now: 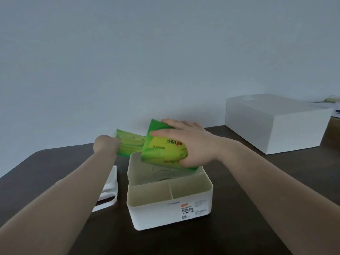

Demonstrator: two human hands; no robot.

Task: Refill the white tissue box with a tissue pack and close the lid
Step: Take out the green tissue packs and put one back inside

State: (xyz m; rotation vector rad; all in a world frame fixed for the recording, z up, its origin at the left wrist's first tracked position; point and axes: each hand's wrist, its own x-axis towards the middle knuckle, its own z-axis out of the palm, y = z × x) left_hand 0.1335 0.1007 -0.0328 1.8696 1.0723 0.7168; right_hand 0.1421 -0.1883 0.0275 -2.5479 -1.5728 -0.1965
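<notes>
Right hand [191, 142] grip clamps a green tissue pack [163, 150], tilted, its lower edge dipping into the rear compartment of the open white tissue box [171, 214] mid-counter [46, 166]. Left hand [105, 144] grip is closed on a second green pack [130, 144], just behind the box's rear-left corner and further from the opening. Pack's long axis runs steeply up-down, so it likely needs levelling to drop in; lid [108, 190] lies off, left of box.
</notes>
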